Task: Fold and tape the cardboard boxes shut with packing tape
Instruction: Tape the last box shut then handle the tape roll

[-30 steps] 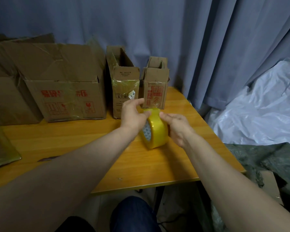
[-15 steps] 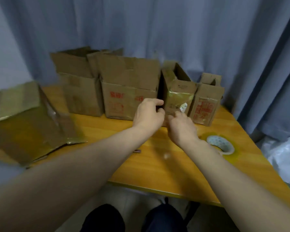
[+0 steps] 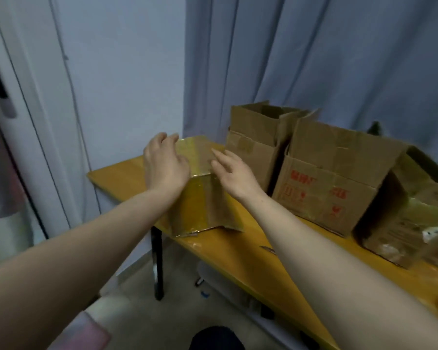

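A cardboard box covered in shiny yellowish tape (image 3: 200, 198) stands at the left end of the wooden table (image 3: 116, 178), a flap spread at its foot. My left hand (image 3: 166, 164) hovers at the box's upper left corner with fingers loosely curved. My right hand (image 3: 232, 173) reaches over the box's top right edge with fingers stretched out. Neither hand grips anything. The roll of packing tape is out of view.
Three more cardboard boxes line the table's back: an open one (image 3: 253, 145), a larger one with red print (image 3: 334, 178), and a taped one (image 3: 410, 215) at the right. A grey curtain hangs behind. A white door stands left. The table's left edge drops to the floor.
The view has swung left from the tape roll on the table. Both hands let go of the roll and moved left to the tape-covered box.
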Available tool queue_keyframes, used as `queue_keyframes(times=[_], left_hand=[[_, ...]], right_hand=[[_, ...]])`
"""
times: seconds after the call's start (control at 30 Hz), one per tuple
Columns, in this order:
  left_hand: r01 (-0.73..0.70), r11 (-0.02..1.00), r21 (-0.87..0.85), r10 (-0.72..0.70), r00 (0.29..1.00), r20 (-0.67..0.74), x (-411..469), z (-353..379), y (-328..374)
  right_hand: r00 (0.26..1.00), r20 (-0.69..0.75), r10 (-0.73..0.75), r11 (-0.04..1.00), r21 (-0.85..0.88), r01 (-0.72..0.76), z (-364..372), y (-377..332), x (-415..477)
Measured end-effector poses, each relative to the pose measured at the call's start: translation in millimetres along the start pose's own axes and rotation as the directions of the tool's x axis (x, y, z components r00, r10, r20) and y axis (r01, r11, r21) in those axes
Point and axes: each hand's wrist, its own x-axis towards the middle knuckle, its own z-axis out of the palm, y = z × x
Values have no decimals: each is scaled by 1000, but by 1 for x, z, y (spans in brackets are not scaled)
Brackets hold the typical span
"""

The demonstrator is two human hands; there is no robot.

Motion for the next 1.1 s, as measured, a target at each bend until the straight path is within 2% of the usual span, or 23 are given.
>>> queue_keyframes(times=[0.03,0.1,0.17,0.23,0.3,0.37,0.53,0.63,0.77,0.87,0.97,1.1], left_hand=[[24,999,30,-25,998,59,6,-1,-13],[-39,996,82,19,973,230,15,1,-32],[-138,987,86,94,915,391,20,3,-42],[-175,982,68,116,847,519,25,1,-45],[-276,950,144,126,765,632,32,3,-42],[-379,896,232,107,691,715,44,10,-35],[-456,827,330,-1,585,811,87,44,-17],[-481,773,413,-54,600,799,120,71,-21],[-405,751,521,-103,708,699,157,106,-35],[-338,773,537,-125,749,650,170,116,-34],[-371,773,515,-107,724,681,162,111,-31],[-503,773,388,24,633,774,121,85,-28]], right_hand=[[1000,22,-3,1000,5,3,7,-3,6],[998,69,12,1000,-12,-12,16,-12,16],[990,104,95,995,-43,-91,25,-16,28],[978,84,193,974,-136,-181,31,-17,33],[974,67,218,959,-203,-200,33,-12,32],[976,49,214,965,-166,-203,33,-10,27],[980,14,200,972,-125,-197,35,1,24],[983,7,184,979,-89,-182,41,10,26],[988,16,155,985,-81,-153,40,13,27],[987,23,159,980,-126,-155,40,15,32],[982,30,188,974,-137,-182,41,17,36],[982,9,187,966,-184,-182,37,13,37]])
